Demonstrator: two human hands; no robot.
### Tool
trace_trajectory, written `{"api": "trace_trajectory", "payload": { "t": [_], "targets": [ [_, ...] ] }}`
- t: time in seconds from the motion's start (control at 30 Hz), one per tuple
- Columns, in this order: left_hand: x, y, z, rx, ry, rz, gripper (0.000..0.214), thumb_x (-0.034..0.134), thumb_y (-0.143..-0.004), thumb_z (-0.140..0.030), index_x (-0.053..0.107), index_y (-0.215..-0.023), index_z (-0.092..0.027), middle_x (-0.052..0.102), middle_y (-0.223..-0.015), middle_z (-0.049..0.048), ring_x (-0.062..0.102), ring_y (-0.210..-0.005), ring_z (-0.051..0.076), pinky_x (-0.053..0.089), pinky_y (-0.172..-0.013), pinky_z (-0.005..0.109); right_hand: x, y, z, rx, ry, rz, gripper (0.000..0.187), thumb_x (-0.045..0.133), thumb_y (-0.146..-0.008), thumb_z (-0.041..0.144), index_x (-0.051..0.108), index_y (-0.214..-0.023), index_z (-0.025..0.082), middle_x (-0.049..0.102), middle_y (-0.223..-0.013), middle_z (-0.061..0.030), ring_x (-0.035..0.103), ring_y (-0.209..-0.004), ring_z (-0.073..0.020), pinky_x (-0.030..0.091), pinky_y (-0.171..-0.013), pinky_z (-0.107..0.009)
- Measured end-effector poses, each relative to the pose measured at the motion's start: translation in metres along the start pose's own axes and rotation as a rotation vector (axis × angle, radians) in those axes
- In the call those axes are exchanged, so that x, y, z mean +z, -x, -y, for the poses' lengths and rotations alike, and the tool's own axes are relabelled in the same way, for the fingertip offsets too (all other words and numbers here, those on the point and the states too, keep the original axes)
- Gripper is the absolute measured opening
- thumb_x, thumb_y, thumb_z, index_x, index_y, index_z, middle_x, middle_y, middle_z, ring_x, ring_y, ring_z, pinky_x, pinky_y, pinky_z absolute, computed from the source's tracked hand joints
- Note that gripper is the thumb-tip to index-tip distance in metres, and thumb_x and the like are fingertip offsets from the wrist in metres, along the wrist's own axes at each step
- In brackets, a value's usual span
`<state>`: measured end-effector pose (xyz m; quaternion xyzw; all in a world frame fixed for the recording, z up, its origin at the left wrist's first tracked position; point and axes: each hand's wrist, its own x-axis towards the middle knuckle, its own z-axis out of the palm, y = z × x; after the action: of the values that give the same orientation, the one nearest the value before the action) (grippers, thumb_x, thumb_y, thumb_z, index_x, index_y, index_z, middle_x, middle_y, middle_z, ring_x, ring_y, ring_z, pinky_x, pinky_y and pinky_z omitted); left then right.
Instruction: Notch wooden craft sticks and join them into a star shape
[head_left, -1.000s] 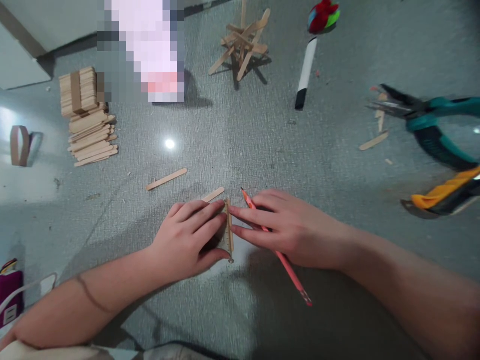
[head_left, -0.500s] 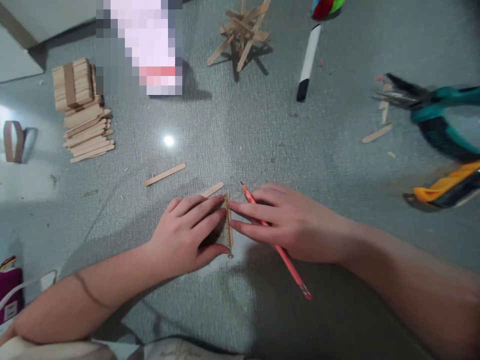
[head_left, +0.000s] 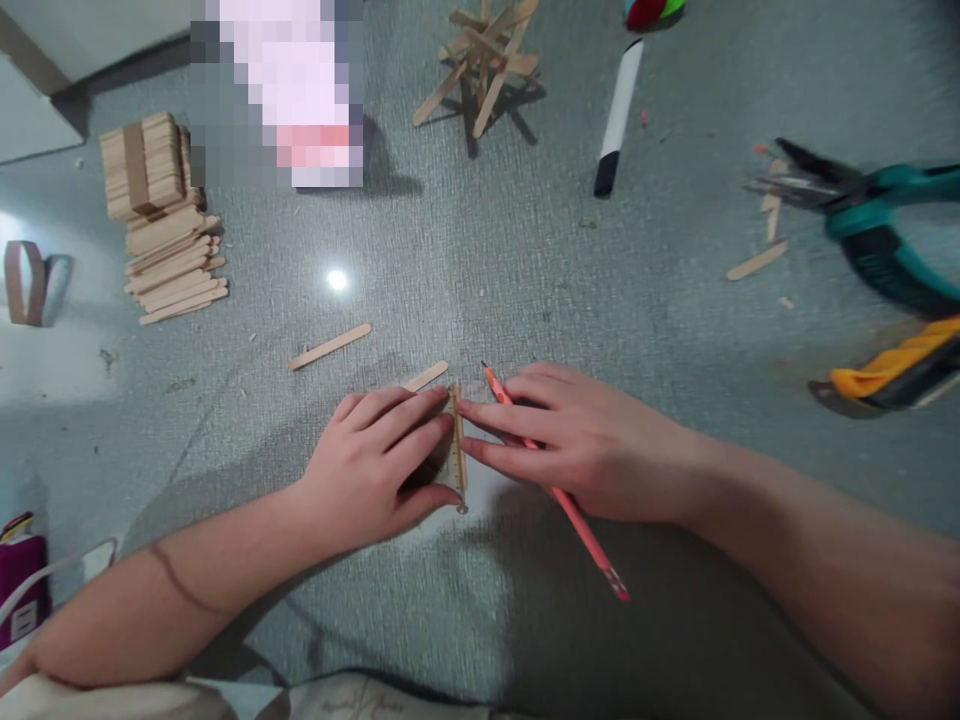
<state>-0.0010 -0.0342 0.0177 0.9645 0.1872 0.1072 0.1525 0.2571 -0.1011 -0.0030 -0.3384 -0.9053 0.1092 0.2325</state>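
Note:
My left hand [head_left: 375,450] presses a small clear ruler [head_left: 455,450] down, its fingertips and thumb along the ruler's left side. A wooden craft stick [head_left: 463,465] lies upright in view along the ruler's right edge. My right hand [head_left: 600,445] holds a coral-pink pencil [head_left: 577,525] between its fingers, tip pointing away to the upper left. Two of its fingertips touch the stick and ruler edge from the right. Another craft stick [head_left: 429,376] pokes out from behind my left fingers. A loose craft stick [head_left: 330,347] rests farther left.
Bundled craft sticks [head_left: 161,165] and a loose pile of sticks [head_left: 180,265] are at the left. A stick structure [head_left: 484,65] and a white-and-black marker [head_left: 619,120] sit at the back. Pliers [head_left: 862,215] and a yellow cutter [head_left: 892,370] lie at the right.
Both hands stay almost still on the ruler and stick. The view has shifted very slightly.

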Motion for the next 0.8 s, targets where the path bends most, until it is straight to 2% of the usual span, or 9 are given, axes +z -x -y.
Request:
{"api": "trace_trajectory", "payload": {
  "t": [0.8],
  "targets": [
    [0.0001,0.0015,-0.0001,0.006,-0.001,-0.004,0.060,0.066,-0.089,-0.063,0.065,-0.124,-0.015,0.067,-0.138,0.0116,0.060,-0.118,0.029,0.046,-0.093,0.042,-0.0013,-0.0001,0.0009,-0.001,-0.021,0.005,0.029,0.053,-0.090,0.006,0.070,-0.114,0.011,0.070,-0.127,-0.0155,0.055,-0.088,-0.0238,0.046,-0.077,-0.040]
  ]
}}
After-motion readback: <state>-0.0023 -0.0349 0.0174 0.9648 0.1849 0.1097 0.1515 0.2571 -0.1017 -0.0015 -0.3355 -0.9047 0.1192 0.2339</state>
